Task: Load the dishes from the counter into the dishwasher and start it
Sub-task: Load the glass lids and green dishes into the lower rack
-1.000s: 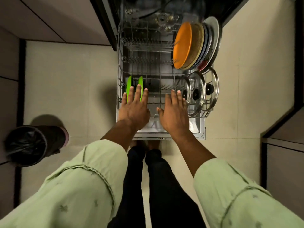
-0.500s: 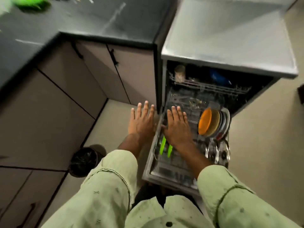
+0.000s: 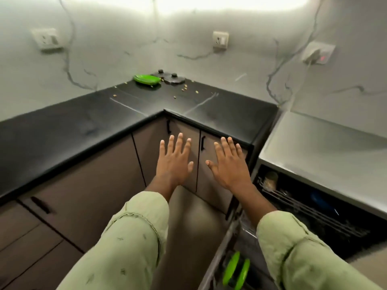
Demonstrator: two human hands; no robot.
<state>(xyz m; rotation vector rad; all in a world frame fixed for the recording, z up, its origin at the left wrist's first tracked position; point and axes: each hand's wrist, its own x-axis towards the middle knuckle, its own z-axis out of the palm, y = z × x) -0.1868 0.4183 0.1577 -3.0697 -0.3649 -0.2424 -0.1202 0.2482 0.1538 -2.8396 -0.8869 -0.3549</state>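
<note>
A green plate [image 3: 147, 79] lies in the far corner of the black counter [image 3: 88, 122], beside two dark lids with knobs [image 3: 172, 78]. My left hand [image 3: 174, 162] and my right hand [image 3: 229, 164] hover flat with spread fingers in front of the brown cabinet doors, holding nothing. The open dishwasher [image 3: 314, 208] is at lower right; its upper rack [image 3: 310, 210] shows inside. Two green plates [image 3: 235, 268] stand upright in the pulled-out lower rack at the bottom edge.
Crumbs are scattered on the counter near the lids. The grey dishwasher top [image 3: 326, 147] adjoins the counter on the right. Wall sockets [image 3: 220, 41] sit on the marble backsplash. Cabinet doors with black handles [image 3: 202, 143] run under the counter.
My view has swung up from the dishwasher's lower rack to the counter corner. Both hands have lifted off the rack and moved left, now in front of the cabinets, still holding nothing.
</note>
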